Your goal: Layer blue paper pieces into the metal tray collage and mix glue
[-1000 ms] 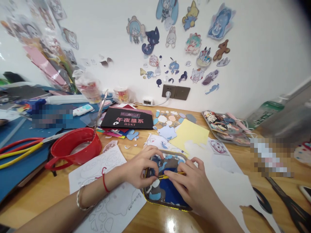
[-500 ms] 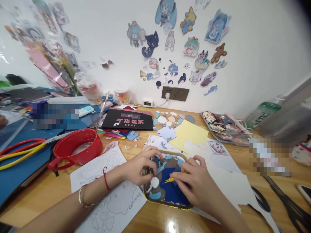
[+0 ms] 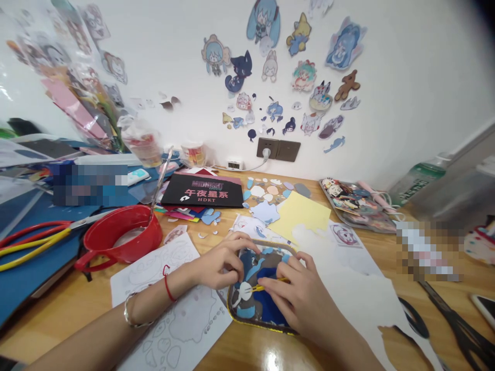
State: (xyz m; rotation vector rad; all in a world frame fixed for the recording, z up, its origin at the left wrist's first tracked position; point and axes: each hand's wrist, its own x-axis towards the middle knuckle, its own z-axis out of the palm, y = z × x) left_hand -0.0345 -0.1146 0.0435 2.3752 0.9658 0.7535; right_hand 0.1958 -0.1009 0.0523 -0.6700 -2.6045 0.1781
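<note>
A small tray (image 3: 236, 315) with a yellow rim lies on the wooden desk before me, filled with blue, grey and white paper pieces. My left hand (image 3: 220, 260) rests on the tray's left edge, fingers curled down onto the pieces. My right hand (image 3: 299, 299) pinches thin yellow tweezers (image 3: 266, 285) whose tip touches a white paper piece (image 3: 243, 291) near the tray's left side. A red string and a bracelet circle my left wrist.
A red bowl (image 3: 116, 238) and red-and-yellow scissors (image 3: 34, 236) lie at left. Printed outline sheets (image 3: 174, 330) sit under my left arm. A black card (image 3: 203, 190), yellow paper (image 3: 299, 214), cut-outs, a sticker pile (image 3: 358, 203) and black scissors (image 3: 456, 322) lie around.
My right hand has shifted left with the tweezers, bringing the tip onto the white piece. The left hand's fingers have curled a little; the tray has stayed put.
</note>
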